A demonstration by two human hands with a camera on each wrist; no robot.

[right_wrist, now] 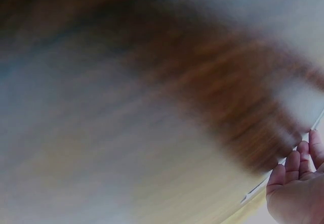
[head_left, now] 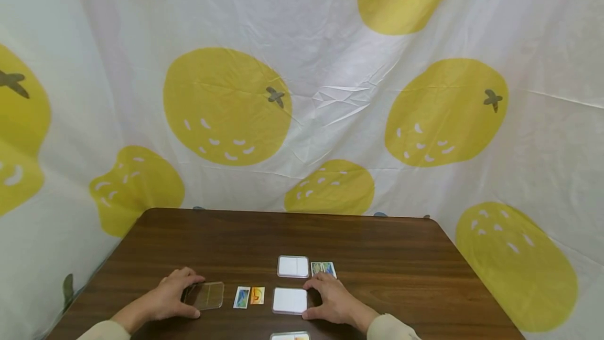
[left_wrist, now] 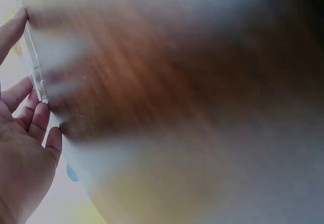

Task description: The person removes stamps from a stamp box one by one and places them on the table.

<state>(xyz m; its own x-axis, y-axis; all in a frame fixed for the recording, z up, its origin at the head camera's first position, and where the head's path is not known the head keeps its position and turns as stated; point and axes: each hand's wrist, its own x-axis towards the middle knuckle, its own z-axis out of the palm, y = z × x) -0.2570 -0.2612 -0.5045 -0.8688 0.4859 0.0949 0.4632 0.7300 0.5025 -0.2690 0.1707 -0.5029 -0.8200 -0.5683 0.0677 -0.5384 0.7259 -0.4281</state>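
Note:
A flat clear plastic case piece (head_left: 209, 296) lies low over the table at left, its near edge between the thumb and fingers of my left hand (head_left: 170, 295). In the left wrist view, the fingertips are at the edge of that clear piece (left_wrist: 34, 57). My right hand (head_left: 334, 298) spans the right side of a clear case with a white insert (head_left: 290, 300), thumb at one corner and forefinger at the other. Two small stamp-like pictures, one blue-green (head_left: 241, 297) and one orange (head_left: 257, 295), lie between the hands.
Behind the right hand sit another white-lined case (head_left: 293, 266) and a pair of stamp-like pictures (head_left: 323, 267). A third case (head_left: 290, 336) is cut off at the bottom edge. The brown wooden table (head_left: 226, 235) meets a fruit-patterned cloth (head_left: 330, 135).

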